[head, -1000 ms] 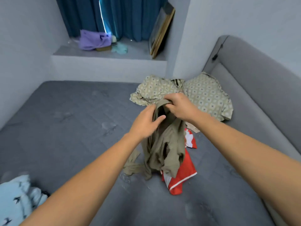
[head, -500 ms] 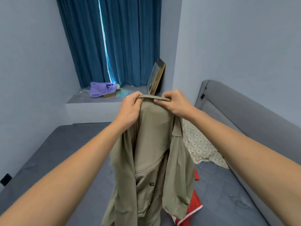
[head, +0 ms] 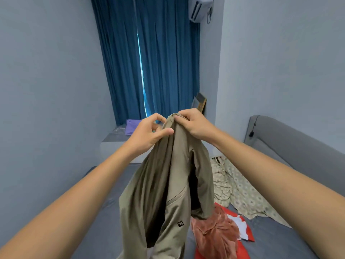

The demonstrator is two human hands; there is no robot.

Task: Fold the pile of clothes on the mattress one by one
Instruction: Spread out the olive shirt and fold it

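An olive-green garment [head: 168, 193] hangs in the air in front of me, above the grey mattress [head: 104, 221]. My right hand [head: 194, 124] pinches its top edge. My left hand [head: 149, 133] pinches the fabric just below that edge, thumb against fingers. The garment hangs long, with a small dark label low on its front. Under it on the mattress lie a rust-pink cloth [head: 214, 234], a red and white garment [head: 242, 228] and a beige patterned garment [head: 240, 193].
A grey padded headboard [head: 291, 148] runs along the right. Blue curtains [head: 149, 62] hang behind a window ledge with a purple cloth [head: 131, 126] and a leaning picture frame [head: 199, 102]. An air conditioner [head: 199, 8] sits high on the wall.
The olive garment went from the pile up into the air. My hands moved closer together at its top edge, and the view tilted upward.
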